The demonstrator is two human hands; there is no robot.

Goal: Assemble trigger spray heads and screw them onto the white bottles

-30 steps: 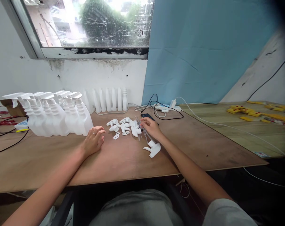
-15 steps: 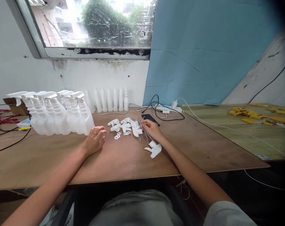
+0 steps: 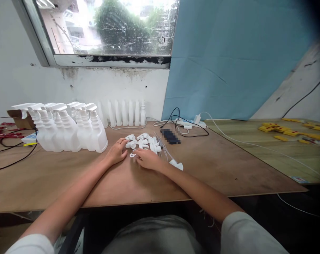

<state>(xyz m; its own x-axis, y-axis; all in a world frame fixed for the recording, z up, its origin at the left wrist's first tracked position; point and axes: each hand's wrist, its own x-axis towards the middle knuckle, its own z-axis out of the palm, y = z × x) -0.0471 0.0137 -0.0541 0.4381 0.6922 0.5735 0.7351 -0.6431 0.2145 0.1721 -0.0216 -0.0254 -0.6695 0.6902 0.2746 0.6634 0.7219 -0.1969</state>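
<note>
My left hand [image 3: 118, 151] lies on the brown table [image 3: 70, 176], fingers curled toward a heap of white spray-trigger heads [image 3: 142, 141] and small white ring washers [image 3: 132, 154]. My right hand [image 3: 147, 158] rests palm down right beside the washers, its fingertips at them. What the fingers pinch, if anything, is hidden. Clear thin dip tubes [image 3: 163, 150] lie just right of the heap. One more trigger head [image 3: 177, 164] sits by my right forearm.
Several assembled white spray bottles [image 3: 67, 128] stand at the left. Bare white bottles [image 3: 122, 113] line the wall. A blurred dark phone [image 3: 170, 137], a power strip with cables [image 3: 187, 123], red parts at far left and yellow parts [image 3: 284, 130] on the right table.
My right hand left the dip tubes and came left and nearer, down onto the washers. My left hand slid right toward the heap. The view shifted slightly.
</note>
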